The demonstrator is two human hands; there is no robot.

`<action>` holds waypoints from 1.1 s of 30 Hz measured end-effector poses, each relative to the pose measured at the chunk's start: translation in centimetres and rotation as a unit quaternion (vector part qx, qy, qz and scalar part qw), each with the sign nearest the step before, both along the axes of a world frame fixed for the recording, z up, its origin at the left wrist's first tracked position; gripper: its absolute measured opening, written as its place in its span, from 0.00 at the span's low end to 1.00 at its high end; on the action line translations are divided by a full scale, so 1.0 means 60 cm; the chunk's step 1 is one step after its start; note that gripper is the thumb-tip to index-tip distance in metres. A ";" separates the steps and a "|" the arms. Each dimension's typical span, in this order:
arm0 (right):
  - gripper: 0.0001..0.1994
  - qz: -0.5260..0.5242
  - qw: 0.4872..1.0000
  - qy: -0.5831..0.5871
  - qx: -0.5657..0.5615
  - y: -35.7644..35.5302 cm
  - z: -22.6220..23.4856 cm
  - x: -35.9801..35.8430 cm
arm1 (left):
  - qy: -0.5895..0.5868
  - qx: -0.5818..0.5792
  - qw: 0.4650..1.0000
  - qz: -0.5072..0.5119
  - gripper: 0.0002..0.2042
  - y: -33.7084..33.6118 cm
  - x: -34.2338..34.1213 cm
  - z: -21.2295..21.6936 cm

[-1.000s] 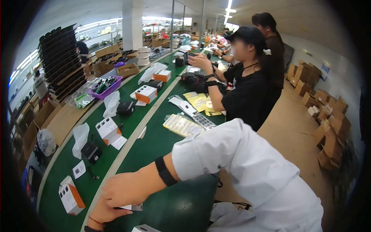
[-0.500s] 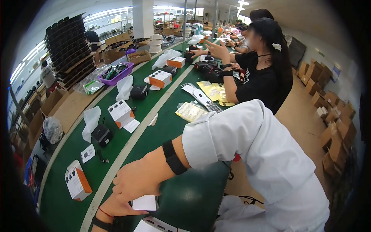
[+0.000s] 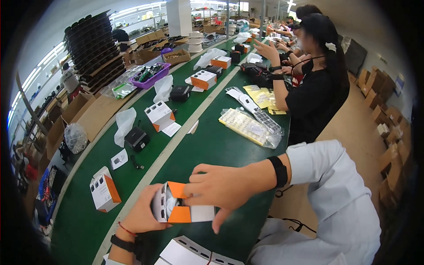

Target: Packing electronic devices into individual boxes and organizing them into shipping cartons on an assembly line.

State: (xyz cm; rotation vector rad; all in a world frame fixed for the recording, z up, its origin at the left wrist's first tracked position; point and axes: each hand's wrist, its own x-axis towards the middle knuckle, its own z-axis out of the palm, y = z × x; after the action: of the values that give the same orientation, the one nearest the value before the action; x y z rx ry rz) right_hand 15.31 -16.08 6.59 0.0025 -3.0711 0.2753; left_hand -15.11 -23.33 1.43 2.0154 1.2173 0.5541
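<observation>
Closest to us, at the bottom edge, lie white flat cartons (image 3: 187, 251) on the green counter (image 3: 212, 145). Just above them our two hands are clamped on one small white-and-orange box (image 3: 181, 207), held above the counter's near end. Our left hand (image 3: 141, 214) cups the box from the left side and underneath, a red string and a dark band at its wrist. Our right hand (image 3: 221, 187) closes over the box's top and right side, fingers (image 3: 203, 176) spread across an orange flap, which stands open so that something white shows inside. A black wristband (image 3: 279, 171) sits at the end of our white sleeve (image 3: 329, 190).

To the left, on the far strip of the counter, another white-and-orange box (image 3: 104, 189) stands alone, well apart from ours. Beyond it lie a small paper slip (image 3: 119, 159), a black device (image 3: 137, 138) and a white plastic bag (image 3: 124, 124). Farther on stands a third white-and-orange box (image 3: 159, 115) with a leaflet beside it.

On our strip, a clear bag of yellowish trays (image 3: 247, 127) lies past our hands. Beside it a person in a black top (image 3: 316, 95) sits at the counter, one hand raised. To the far left we see open cardboard cartons (image 3: 79, 112), a purple tray (image 3: 150, 75) and a tall stack of black trays (image 3: 90, 48).
</observation>
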 end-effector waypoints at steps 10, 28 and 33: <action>0.22 -0.155 0.685 0.291 -0.649 0.044 -0.111 -0.203 | 0.127 0.250 0.942 0.185 0.47 -0.034 -0.022 0.123; 0.09 -0.075 0.733 0.330 -0.591 0.023 -0.073 -0.500 | 0.230 0.309 0.862 0.331 0.45 -0.181 -0.165 0.171; 0.12 -0.050 0.813 0.273 -0.511 -0.015 -0.051 -0.625 | 0.282 0.273 0.820 0.416 0.49 -0.246 -0.248 0.176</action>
State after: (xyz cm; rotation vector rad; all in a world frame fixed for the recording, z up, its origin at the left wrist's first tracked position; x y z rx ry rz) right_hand -22.18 -16.99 3.55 -0.1056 -2.0072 1.5395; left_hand -30.02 -38.10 12.02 2.0837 2.6068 0.8037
